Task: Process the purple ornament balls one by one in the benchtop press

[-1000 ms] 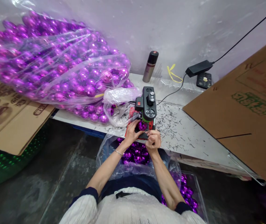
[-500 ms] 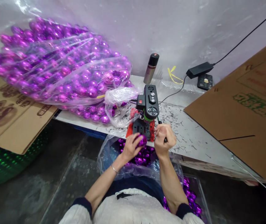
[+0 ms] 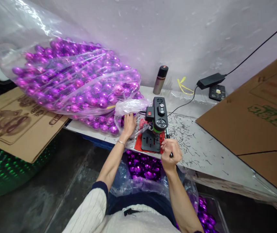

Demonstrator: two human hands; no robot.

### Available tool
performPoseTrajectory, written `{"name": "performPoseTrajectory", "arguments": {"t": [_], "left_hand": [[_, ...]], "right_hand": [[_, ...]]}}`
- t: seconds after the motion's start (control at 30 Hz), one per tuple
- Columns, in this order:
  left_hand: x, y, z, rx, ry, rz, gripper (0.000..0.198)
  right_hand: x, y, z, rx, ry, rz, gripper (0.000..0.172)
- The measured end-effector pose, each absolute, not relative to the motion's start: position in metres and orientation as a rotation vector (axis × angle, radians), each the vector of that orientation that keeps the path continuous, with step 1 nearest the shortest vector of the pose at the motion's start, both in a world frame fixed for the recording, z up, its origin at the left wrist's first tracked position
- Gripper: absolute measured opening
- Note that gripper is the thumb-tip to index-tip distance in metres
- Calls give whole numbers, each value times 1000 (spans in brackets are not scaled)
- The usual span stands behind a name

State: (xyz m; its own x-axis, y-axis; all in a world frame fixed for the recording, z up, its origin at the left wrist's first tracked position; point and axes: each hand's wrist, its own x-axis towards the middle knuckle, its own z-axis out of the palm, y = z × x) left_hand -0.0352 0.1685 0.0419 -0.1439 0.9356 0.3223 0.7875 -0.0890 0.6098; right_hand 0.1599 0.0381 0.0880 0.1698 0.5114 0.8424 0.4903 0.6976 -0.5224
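Note:
My right hand (image 3: pixel 171 153) is closed around the black handle of a lever beside a small black machine (image 3: pixel 160 113). The machine stands on a slotted black base plate (image 3: pixel 150 140) over a red sheet (image 3: pixel 139 139). To its left, my left hand (image 3: pixel 129 124) is at the mouth of a large clear bag (image 3: pixel 85 82) of shiny purple balls; its fingertips are partly hidden by the plastic, so its hold cannot be made out. Below the table edge, between my arms, an open clear bag holds more purple balls (image 3: pixel 144 166).
A spray can (image 3: pixel 160 80), yellow tie (image 3: pixel 184 87) and black power adapter (image 3: pixel 210 81) are behind the machine. Short black bits litter the white table (image 3: pixel 208 152). Cardboard stands right (image 3: pixel 255 129) and lies left (image 3: pixel 19 123), above a green bag (image 3: pixel 14 174).
My left hand has let go of a purple ball over the lower bag and moved up and left to the large bag. My right hand stays on the lever. The view has shifted slightly.

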Motion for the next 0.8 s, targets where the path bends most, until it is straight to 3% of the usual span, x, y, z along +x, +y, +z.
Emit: {"name": "performPoseTrajectory", "arguments": {"t": [0.1, 0.27, 0.37, 0.47, 0.6, 0.8], "left_hand": [[-40, 209, 57, 1878, 2002, 744, 21], [-39, 212, 58, 1860, 1976, 709, 18], [-41, 190, 56, 1638, 1889, 924, 35], [-42, 155, 52, 1130, 1506, 1206, 53], [-38, 103, 43, 733, 1054, 1222, 47], [-28, 68, 33, 537, 898, 1258, 38]], "right_hand": [[159, 37, 90, -880, -1474, -1, 29], [159, 37, 93, -881, -1485, -15, 29], [158, 37, 95, -878, -1484, -7, 29], [157, 37, 96, -876, -1471, -9, 30], [158, 39, 96, -893, -1449, -2, 30], [160, 40, 97, -902, -1448, 7, 30]]}}
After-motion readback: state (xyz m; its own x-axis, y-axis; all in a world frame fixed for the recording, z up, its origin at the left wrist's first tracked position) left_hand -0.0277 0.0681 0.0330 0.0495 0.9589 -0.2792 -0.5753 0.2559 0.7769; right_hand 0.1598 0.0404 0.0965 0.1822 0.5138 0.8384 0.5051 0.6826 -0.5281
